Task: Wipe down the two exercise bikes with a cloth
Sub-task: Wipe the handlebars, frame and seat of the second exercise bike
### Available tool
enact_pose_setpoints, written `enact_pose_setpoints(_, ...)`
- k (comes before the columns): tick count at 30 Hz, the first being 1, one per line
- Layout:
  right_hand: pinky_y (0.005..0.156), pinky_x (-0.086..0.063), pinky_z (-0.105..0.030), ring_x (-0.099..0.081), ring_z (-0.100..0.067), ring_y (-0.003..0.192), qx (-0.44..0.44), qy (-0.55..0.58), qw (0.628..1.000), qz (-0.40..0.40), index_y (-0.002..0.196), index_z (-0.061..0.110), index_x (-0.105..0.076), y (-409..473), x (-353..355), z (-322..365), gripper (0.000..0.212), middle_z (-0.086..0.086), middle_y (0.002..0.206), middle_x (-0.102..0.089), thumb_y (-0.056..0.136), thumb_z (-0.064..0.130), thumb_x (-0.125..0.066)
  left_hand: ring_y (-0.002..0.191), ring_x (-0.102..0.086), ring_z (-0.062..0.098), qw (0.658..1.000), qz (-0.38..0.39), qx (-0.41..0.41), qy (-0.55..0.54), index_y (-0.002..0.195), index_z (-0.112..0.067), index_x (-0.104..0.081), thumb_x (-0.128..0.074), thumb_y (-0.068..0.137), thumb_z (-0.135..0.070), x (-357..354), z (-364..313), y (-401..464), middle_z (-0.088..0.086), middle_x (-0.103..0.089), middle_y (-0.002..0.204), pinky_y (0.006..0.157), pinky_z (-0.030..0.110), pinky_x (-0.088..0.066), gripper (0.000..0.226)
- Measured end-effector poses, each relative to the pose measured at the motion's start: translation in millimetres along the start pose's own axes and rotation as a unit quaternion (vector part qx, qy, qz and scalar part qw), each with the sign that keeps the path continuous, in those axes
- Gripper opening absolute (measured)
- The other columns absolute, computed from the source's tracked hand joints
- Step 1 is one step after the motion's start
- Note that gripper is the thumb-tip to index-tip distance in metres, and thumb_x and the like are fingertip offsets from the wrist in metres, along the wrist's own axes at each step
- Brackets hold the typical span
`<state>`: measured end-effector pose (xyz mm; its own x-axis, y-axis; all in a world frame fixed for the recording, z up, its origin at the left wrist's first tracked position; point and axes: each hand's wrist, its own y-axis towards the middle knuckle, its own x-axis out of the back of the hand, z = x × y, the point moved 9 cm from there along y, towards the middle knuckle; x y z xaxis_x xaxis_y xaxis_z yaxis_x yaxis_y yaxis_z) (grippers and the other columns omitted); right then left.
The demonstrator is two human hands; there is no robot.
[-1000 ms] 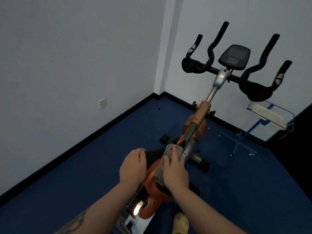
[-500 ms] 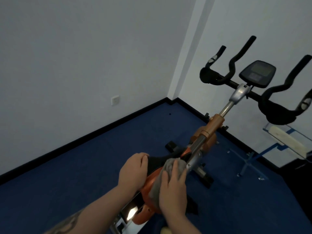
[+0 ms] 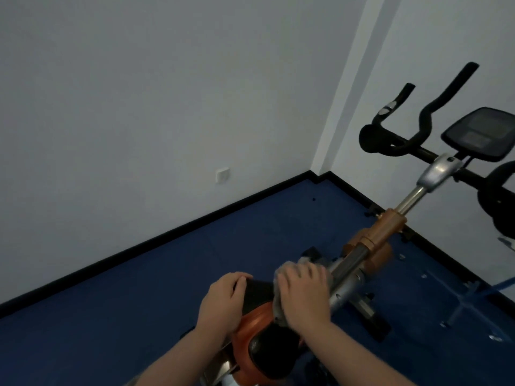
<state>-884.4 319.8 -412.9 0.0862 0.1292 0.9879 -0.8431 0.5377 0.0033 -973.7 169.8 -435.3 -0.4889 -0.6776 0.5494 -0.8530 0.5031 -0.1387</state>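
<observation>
— Pressing on the bike (image 3: 381, 235), which hand has the cloth (image 3: 278, 305)?

— It is the right hand (image 3: 302, 298). The fingers lie nearly straight over the grey cloth and push it against the frame, where the orange cover meets the silver post. The cloth shows only at its edges, above the fingertips and under the palm.

— And the left hand (image 3: 223, 300)?

— It sits just beside the right one, with fingers curled on the black top edge of the cover, holding it.

— How much room is around them?

— To the left of the hands the blue floor (image 3: 139, 302) is open up to the black skirting at the wall (image 3: 139, 107). Ahead of the right hand the post rises to the handlebars (image 3: 401, 140) and the screen (image 3: 479, 135), which the right edge of the view cuts. To the right of the hands a blue floor stand (image 3: 468, 299) is near.
</observation>
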Motion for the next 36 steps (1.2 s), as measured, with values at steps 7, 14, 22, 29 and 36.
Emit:
enact_pose_setpoints(7,0.094,-0.039,-0.032,-0.055,-0.013,0.104,0.240,0.073,0.965,0.080,0.118,0.031,-0.058,11,7,-7,0.039,0.011,0.114,-0.063,0.099,0.050,-0.030,0.096,-0.052,-0.002,0.996,-0.061,0.043,0.047,0.104,-0.037,-0.061,-0.034,0.102,-0.035,6,1,-10,-0.020,-0.058,0.105,0.082,0.026,-0.044,0.027)
enact_pose_setpoints(14,0.076,-0.041,-0.035,-0.064,-0.026,0.090,0.131,0.001,0.991,0.008,0.094,0.025,-0.061,22,4,16,0.034,0.000,0.096,-0.069,0.098,0.040,-0.031,0.089,-0.052,-0.002,0.982,-0.141,0.095,0.081,0.101,-0.038,-0.057,-0.031,0.102,-0.034,9,3,-22,-0.017,-0.057,0.104,0.078,0.027,-0.045,0.027)
enact_pose_setpoints(22,0.083,-0.041,-0.028,-0.056,-0.011,0.098,0.290,0.056,0.953,0.069,0.112,0.032,-0.054,25,1,-35,0.031,0.014,0.105,-0.060,0.101,0.048,-0.029,0.118,-0.048,0.009,0.969,-0.164,0.138,0.128,0.136,-0.028,-0.043,-0.029,0.104,-0.028,1,1,-43,-0.008,-0.049,0.132,0.100,0.033,-0.042,0.035)
enact_pose_setpoints(29,0.075,-0.043,-0.036,-0.061,-0.025,0.102,0.254,0.002,0.961,0.113,0.118,0.020,-0.051,31,-12,32,0.031,-0.001,0.117,-0.062,0.103,0.030,-0.026,0.138,-0.031,0.010,0.944,-0.263,0.197,0.023,0.151,-0.026,-0.018,-0.030,0.102,-0.042,-15,-4,-90,-0.008,-0.028,0.154,0.109,0.035,-0.032,0.053)
enact_pose_setpoints(36,0.076,-0.043,-0.031,-0.060,-0.013,0.103,0.382,0.063,0.914,0.122,0.125,0.040,-0.042,21,-14,23,0.043,0.013,0.117,-0.061,0.096,0.061,-0.019,0.115,-0.038,-0.001,0.927,-0.295,0.229,-0.039,0.148,-0.038,-0.013,-0.031,0.099,-0.051,-34,0,-129,-0.017,-0.024,0.152,0.091,0.029,-0.037,0.054)
